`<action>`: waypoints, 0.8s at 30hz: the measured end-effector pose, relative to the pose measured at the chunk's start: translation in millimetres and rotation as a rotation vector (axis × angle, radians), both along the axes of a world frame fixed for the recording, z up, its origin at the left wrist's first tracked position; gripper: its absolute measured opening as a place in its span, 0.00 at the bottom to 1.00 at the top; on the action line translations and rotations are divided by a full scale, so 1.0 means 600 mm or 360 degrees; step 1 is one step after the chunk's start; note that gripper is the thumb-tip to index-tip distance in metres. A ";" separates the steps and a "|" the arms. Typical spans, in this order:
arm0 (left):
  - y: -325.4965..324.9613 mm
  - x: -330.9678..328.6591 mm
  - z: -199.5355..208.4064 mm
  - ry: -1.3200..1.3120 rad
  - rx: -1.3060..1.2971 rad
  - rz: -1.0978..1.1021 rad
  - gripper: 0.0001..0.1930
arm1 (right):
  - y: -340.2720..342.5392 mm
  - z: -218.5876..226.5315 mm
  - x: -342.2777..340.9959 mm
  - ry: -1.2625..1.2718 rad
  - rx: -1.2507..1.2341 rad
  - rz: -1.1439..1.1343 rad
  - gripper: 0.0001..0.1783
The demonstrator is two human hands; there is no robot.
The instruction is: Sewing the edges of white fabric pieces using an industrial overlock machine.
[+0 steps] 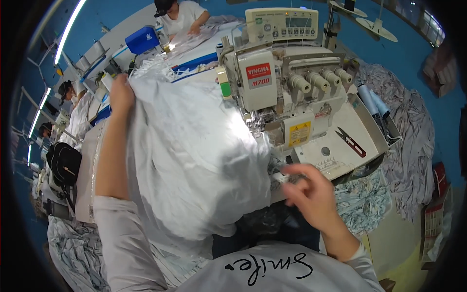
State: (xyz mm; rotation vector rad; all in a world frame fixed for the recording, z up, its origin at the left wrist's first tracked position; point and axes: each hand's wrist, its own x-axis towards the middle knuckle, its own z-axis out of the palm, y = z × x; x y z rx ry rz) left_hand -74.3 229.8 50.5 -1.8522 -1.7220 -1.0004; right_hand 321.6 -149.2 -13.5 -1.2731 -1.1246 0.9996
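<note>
A large piece of white fabric (189, 146) spreads over the sewing table and hangs down toward my lap. Its right part lies at the lit needle area of a white overlock sewing machine (255, 85). My left hand (121, 95), arm stretched out, is closed on the fabric's far left edge; its fingertips are partly hidden. My right hand (311, 194) is just off the fabric's right edge, in front of the machine bed. Its thumb and forefinger are apart with nothing seen between them, and the other fingers are curled.
Thread snips (351, 142) lie on the machine's right plate, beside a tray of thread cones (373, 102). Heaped grey fabric (399, 131) is at the right, patterned fabric (362, 202) below the table. A co-worker (182, 19) sits across; a black bag (64, 164) hangs at left.
</note>
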 end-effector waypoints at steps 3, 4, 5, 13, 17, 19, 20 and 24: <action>-0.113 0.079 -0.053 -0.0117 -0.0257 -0.0524 0.24 | 0.056 0.001 -0.013 0.0128 -0.0303 0.0095 0.14; -0.196 0.140 -0.051 -0.0586 -0.0807 -0.0794 0.26 | 0.069 -0.005 -0.003 0.0125 -0.0311 0.0061 0.14; -0.269 0.135 -0.068 -0.0351 -0.0867 -0.0959 0.28 | 0.070 0.001 -0.004 0.0198 -0.0340 0.0111 0.14; -0.458 0.167 -0.151 -0.0154 -0.0699 -0.0716 0.07 | 0.087 -0.031 -0.014 0.0595 -0.0179 0.0193 0.12; -0.434 0.150 -0.140 -0.0456 -0.0464 -0.0623 0.01 | 0.092 -0.031 -0.011 0.0627 -0.0168 0.0207 0.12; -0.425 0.154 -0.126 -0.0554 -0.0326 -0.0674 0.03 | 0.092 -0.028 -0.010 0.0576 -0.0202 0.0230 0.12; -0.420 0.156 -0.119 -0.0553 -0.0326 -0.0675 0.03 | 0.092 -0.025 -0.009 0.0577 -0.0201 0.0230 0.12; -0.395 0.161 -0.101 -0.0550 -0.0220 -0.0696 0.03 | 0.091 -0.020 -0.007 0.0560 -0.0222 0.0272 0.13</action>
